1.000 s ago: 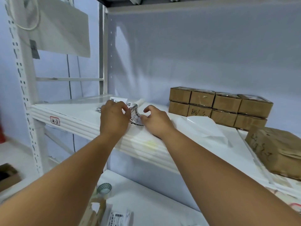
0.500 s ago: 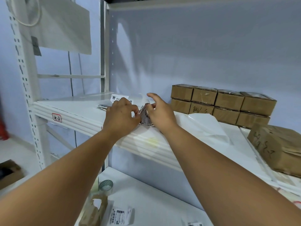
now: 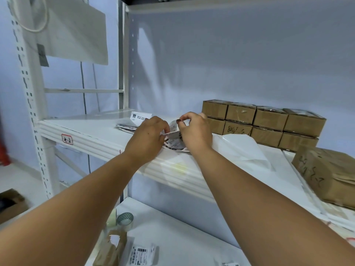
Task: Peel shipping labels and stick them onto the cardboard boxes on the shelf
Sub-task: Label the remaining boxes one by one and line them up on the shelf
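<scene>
A printed shipping label with barcodes curls up off its backing at the front of the white shelf. My left hand holds its left edge down with curled fingers. My right hand pinches the label's upper curled end between thumb and fingers. More labels lie in a small pile just behind my left hand. Small cardboard boxes stand in two stacked rows at the back right of the shelf.
A larger brown box with handwriting sits at the right edge. White backing sheets lie between it and my hands. On the lower shelf are a tape roll, a brown packet and another label.
My right hand has lifted and moved right, pulling the label's end up and away from the backing. My left hand stays on the label's left edge.
</scene>
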The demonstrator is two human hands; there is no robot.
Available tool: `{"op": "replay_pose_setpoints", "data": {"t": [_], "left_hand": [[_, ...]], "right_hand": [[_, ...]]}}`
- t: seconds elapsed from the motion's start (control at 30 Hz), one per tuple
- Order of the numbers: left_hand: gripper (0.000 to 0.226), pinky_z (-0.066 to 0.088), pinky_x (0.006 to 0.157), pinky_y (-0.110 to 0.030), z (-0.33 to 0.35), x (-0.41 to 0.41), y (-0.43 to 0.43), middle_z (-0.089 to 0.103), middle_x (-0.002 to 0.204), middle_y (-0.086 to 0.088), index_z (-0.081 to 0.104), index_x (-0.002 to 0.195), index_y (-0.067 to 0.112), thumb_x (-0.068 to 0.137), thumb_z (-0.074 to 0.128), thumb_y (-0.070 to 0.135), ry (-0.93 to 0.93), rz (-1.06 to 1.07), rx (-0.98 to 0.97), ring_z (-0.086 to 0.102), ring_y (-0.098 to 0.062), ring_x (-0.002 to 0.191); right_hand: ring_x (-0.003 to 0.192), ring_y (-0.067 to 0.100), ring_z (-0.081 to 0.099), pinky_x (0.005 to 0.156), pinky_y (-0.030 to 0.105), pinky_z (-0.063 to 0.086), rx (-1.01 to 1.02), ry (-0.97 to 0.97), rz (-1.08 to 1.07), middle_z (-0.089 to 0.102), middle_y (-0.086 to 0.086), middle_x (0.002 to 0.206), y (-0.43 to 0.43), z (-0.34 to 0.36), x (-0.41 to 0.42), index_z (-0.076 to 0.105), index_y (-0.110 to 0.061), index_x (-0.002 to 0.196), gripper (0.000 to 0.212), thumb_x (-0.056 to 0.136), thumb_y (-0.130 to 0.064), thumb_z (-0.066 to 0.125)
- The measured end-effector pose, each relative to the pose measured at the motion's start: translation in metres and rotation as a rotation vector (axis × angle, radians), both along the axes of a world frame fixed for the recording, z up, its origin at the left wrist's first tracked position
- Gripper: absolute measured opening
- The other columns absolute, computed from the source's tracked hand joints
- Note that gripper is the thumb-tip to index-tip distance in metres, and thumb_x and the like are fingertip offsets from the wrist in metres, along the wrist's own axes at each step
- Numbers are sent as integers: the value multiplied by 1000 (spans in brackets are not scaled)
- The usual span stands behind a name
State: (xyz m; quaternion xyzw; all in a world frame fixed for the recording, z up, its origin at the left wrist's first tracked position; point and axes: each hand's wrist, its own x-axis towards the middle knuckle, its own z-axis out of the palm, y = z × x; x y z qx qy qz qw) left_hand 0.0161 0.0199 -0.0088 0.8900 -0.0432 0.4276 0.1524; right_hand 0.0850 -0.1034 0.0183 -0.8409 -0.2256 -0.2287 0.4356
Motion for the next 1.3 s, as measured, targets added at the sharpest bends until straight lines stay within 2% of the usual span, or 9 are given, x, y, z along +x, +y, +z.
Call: {"op": "replay_pose_setpoints", "data": {"t": [0.27,0.37,0.47,0.57,0.73,0.87,1.1,1.2,1.3], "left_hand": [[18,35,83,-28,-3,0,2,69,99,-5,65,84,9,75,56,-4,-84,13,30,52,-34,96],[13,26,74,-16,-3,-1,3,66,99,-2,62,86,13,85,57,1,-59,15,-263,48,-20,97],[6,33,62,-10,3,-5,3,63,94,2,57,88,13,92,55,9,-51,3,-478,49,3,79],[7,37,51,-10,8,-11,6,56,82,4,46,92,14,98,44,17,-138,60,-784,50,-6,68],[15,51,65,-23,12,-10,12,60,94,-1,35,94,23,97,33,8,-345,103,-1236,63,-9,61],[32,37,39,-13,15,-8,11,54,98,-11,22,104,21,90,34,-4,-312,235,-1216,52,-12,56],[57,48,78,-33,16,-6,15,41,125,-13,33,134,24,88,63,10,-105,217,-991,60,-27,87],[37,54,68,-25,13,-9,6,36,128,-6,51,123,25,89,64,19,-169,111,-866,61,-21,88],[25,55,78,-43,9,-13,-5,48,127,1,67,100,22,89,58,43,-138,37,-654,63,-24,88]], "right_hand": [[91,13,51,66,25,39,70,22,-3,35,-8,107,-3,1,-1,57,-26,82,10,88,-30,63],[83,13,51,65,25,38,67,43,-55,35,-7,110,-5,3,0,56,-24,85,13,89,-35,63],[85,14,53,66,27,38,56,36,-75,39,-7,114,-7,4,-1,54,-22,84,16,89,-34,62],[84,14,49,66,28,35,41,26,-79,48,-4,116,-7,4,-1,53,-20,83,14,90,-28,61],[94,20,53,66,28,33,15,31,-80,59,0,107,-4,4,-2,48,-23,84,10,90,-17,54],[81,23,48,62,30,32,23,13,-55,56,3,97,-3,3,-4,38,-19,92,17,88,-9,52],[90,25,48,67,29,32,-24,4,13,53,5,111,-4,3,-7,43,-19,117,30,90,-10,53],[105,28,51,71,28,34,-82,12,-8,50,10,121,-4,4,-7,51,-17,120,30,91,-11,51],[108,28,50,73,27,32,-137,4,-44,48,12,123,-5,4,-8,56,-13,118,28,92,-12,49]]}}
